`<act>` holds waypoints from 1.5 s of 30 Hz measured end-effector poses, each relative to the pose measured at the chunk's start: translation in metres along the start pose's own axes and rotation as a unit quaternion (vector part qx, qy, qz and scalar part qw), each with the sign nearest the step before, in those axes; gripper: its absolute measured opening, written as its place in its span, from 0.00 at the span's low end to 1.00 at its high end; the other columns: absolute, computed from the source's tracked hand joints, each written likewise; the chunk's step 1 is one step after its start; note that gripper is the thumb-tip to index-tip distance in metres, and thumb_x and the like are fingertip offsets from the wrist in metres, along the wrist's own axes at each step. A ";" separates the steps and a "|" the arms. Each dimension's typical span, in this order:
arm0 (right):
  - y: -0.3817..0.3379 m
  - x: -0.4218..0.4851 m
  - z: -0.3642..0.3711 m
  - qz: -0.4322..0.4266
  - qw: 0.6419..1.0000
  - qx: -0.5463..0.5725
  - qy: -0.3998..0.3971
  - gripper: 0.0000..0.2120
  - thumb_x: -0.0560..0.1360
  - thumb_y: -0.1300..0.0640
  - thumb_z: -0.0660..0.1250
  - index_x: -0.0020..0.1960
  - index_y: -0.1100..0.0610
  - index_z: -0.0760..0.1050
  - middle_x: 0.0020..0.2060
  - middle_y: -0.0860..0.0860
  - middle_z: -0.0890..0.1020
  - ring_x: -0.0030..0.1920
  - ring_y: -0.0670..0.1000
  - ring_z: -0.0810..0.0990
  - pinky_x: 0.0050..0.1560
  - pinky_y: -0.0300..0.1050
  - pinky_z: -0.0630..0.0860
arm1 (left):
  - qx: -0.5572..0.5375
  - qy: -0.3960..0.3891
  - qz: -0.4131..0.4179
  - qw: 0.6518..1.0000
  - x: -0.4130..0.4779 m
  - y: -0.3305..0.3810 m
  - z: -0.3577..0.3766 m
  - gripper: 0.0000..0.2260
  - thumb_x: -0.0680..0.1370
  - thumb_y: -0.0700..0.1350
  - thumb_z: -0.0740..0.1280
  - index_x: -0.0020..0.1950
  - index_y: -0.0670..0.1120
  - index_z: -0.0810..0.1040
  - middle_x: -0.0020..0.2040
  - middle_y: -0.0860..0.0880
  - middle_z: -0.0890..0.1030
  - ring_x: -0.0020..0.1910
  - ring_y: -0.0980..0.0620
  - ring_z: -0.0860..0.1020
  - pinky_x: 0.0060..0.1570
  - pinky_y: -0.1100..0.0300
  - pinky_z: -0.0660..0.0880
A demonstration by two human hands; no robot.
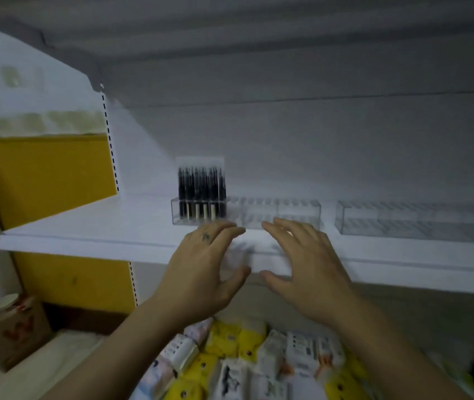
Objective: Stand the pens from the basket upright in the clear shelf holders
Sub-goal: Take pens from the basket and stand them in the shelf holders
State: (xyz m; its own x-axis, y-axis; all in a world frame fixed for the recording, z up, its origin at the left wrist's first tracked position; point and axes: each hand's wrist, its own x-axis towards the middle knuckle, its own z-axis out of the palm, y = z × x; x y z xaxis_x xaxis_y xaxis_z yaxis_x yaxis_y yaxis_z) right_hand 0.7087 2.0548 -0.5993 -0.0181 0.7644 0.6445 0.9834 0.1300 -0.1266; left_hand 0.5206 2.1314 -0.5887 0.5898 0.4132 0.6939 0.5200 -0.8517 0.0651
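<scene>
Pens stand upright, packed into the left end of the clear holder on the white shelf. Our left hand and right hand hover side by side before the shelf edge, fingers straight and spread wide, gripping nothing. We cannot tell whether the fingertips touch the holder.

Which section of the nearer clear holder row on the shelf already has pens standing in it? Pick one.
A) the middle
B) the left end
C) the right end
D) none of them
B: the dark pens stand upright at the left end of the clear holder, and the sections to their right look empty.
</scene>
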 end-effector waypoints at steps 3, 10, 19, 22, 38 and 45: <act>-0.001 -0.042 -0.001 0.006 0.998 -0.034 -0.045 0.35 0.72 0.43 0.68 0.76 0.47 0.60 0.72 0.48 0.64 0.72 0.50 0.60 0.72 0.47 0.56 | -0.007 -0.017 0.009 1.000 -0.027 0.018 0.015 0.22 0.74 0.56 0.67 0.65 0.47 0.75 0.60 0.50 0.78 0.60 0.49 0.74 0.58 0.54 0.73; 0.003 -0.118 0.006 0.027 0.997 -0.062 -0.045 0.31 0.70 0.43 0.68 0.70 0.53 0.70 0.65 0.52 0.74 0.64 0.53 0.71 0.64 0.52 0.69 | -0.040 -0.071 0.008 0.997 -0.072 0.052 0.059 0.23 0.74 0.58 0.65 0.66 0.49 0.75 0.59 0.51 0.78 0.58 0.48 0.75 0.54 0.53 0.73; 0.031 -0.197 0.066 0.159 0.963 -0.007 -0.218 0.34 0.74 0.39 0.65 0.76 0.46 0.58 0.72 0.46 0.64 0.71 0.50 0.61 0.68 0.45 0.56 | -0.054 -0.228 -0.058 0.970 -0.144 0.080 0.128 0.25 0.75 0.60 0.64 0.70 0.52 0.68 0.66 0.52 0.73 0.65 0.49 0.69 0.61 0.53 0.67; 0.036 -0.227 0.092 0.203 0.944 0.015 -0.261 0.34 0.73 0.39 0.65 0.76 0.45 0.59 0.72 0.48 0.65 0.71 0.52 0.62 0.68 0.47 0.60 | -0.048 -0.298 -0.085 0.950 -0.172 0.086 0.153 0.27 0.76 0.62 0.63 0.72 0.53 0.66 0.68 0.52 0.71 0.67 0.49 0.67 0.63 0.56 0.65; 0.044 -0.352 0.208 0.365 0.780 0.115 -0.495 0.23 0.73 0.48 0.69 0.65 0.54 0.72 0.60 0.54 0.77 0.59 0.56 0.76 0.59 0.49 0.75 | -0.159 -0.558 -0.236 0.779 -0.280 0.096 0.314 0.23 0.75 0.53 0.68 0.67 0.46 0.72 0.64 0.45 0.76 0.64 0.43 0.73 0.61 0.51 0.73; 0.078 -0.379 0.242 0.470 0.648 0.156 -0.578 0.19 0.74 0.55 0.69 0.63 0.60 0.74 0.56 0.57 0.78 0.56 0.57 0.78 0.52 0.46 0.77 | -0.252 -0.630 -0.327 0.658 -0.350 0.110 0.351 0.14 0.78 0.46 0.66 0.62 0.45 0.76 0.56 0.45 0.79 0.54 0.50 0.76 0.50 0.61 0.73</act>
State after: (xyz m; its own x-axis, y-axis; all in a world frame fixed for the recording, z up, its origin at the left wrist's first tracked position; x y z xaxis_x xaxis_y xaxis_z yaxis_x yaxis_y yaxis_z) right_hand 0.7488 1.9281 -1.0354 0.2614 0.5378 -0.8015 0.5775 -0.7525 -0.3166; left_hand 0.5883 2.0068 -1.0758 0.5503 0.4131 -0.7256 0.8338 -0.2257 0.5038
